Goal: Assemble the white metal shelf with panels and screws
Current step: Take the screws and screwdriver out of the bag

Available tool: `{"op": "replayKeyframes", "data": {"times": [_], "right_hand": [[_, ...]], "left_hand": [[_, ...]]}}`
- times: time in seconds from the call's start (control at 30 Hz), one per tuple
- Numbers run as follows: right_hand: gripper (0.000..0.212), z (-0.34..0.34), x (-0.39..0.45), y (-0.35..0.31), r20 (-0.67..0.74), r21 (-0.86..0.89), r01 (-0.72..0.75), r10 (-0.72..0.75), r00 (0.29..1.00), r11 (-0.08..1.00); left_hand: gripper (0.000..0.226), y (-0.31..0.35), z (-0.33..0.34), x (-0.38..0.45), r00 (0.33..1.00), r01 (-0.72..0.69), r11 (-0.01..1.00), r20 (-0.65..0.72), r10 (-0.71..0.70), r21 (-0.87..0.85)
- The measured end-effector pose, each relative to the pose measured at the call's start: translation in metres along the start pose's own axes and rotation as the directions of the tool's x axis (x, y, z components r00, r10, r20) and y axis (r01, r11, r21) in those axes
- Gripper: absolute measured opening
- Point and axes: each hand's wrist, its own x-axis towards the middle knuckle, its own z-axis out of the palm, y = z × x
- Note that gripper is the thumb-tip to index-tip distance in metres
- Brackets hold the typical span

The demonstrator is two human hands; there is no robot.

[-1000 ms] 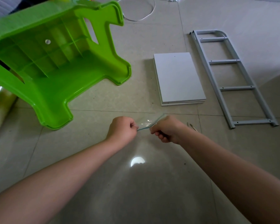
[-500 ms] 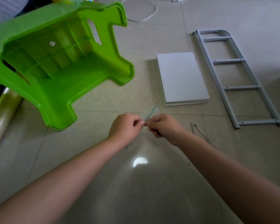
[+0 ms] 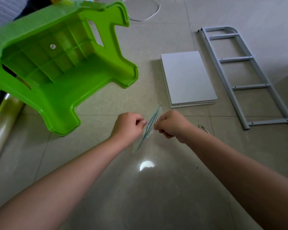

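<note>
One big green stool (image 3: 56,67) tipped over on the tile, ladder-like frame (image 3: 243,73) far right, white panels (image 3: 188,78) stacked beside it, left hand (image 3: 128,128) and right hand (image 3: 171,125) both pinching a clear bag (image 3: 150,127)

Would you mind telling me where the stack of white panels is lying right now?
In the head view, the stack of white panels lies flat on the floor, right of centre, between the green stool and the metal side frame, beyond both hands.

Glossy green plastic stool (image 3: 60,72), matt white panels (image 3: 188,78) — painted metal frame (image 3: 243,73), polished floor tiles (image 3: 156,196)
</note>
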Motion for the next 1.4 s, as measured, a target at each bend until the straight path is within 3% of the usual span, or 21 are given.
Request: {"op": "replayKeyframes", "data": {"times": [0.1,0.27,0.37,0.5,0.6,0.7,0.93,1.17,1.23,1.4], "right_hand": [[0.021,-0.005,-0.003,0.003,0.023,0.005,0.027,-0.027,0.999,1.000],[0.020,-0.009,-0.001,-0.001,-0.015,-0.030,0.068,-0.068,0.998,0.997],[0.019,-0.010,0.000,-0.001,-0.009,-0.063,0.086,-0.087,0.996,0.994],[0.022,-0.008,-0.001,0.003,0.068,-0.111,0.052,-0.045,0.997,0.992],[0.014,-0.005,-0.001,0.005,0.041,-0.065,0.047,-0.044,0.998,0.997],[0.029,-0.001,0.001,0.007,-0.024,-0.001,0.017,-0.017,1.000,1.000],[0.035,0.002,0.007,0.003,-0.110,-0.093,0.032,-0.042,0.993,0.995],[0.033,-0.008,-0.002,0.007,0.050,-0.048,0.162,-0.160,0.986,0.986],[0.033,-0.011,-0.002,0.007,0.083,-0.064,0.175,-0.170,0.982,0.982],[0.019,-0.011,-0.003,0.006,0.186,-0.163,0.209,-0.178,0.966,0.964]], "left_hand": [[0.014,-0.001,-0.001,0.000,0.987,0.065,0.994,0.154,-0.052,-0.085],[0.016,0.004,0.002,0.002,0.931,0.186,0.981,0.330,-0.158,-0.054],[0.026,0.006,0.004,0.004,0.938,0.270,0.941,0.275,-0.208,-0.207],[0.032,0.007,0.004,0.006,0.960,0.276,0.909,0.138,-0.244,-0.313],[0.033,0.004,0.004,0.008,0.965,0.258,0.931,0.121,-0.234,-0.259],[0.036,0.001,0.004,0.007,0.970,0.228,0.961,0.122,-0.211,-0.154],[0.034,-0.003,-0.006,0.007,0.966,0.198,0.978,0.182,-0.183,-0.067],[0.022,0.001,-0.012,0.009,0.960,0.227,0.965,0.198,-0.199,-0.128],[0.030,0.002,-0.008,0.009,0.957,0.244,0.955,0.199,-0.209,-0.169],[0.039,-0.001,0.004,0.013,0.954,0.297,0.913,0.041,-0.298,-0.281]]}}
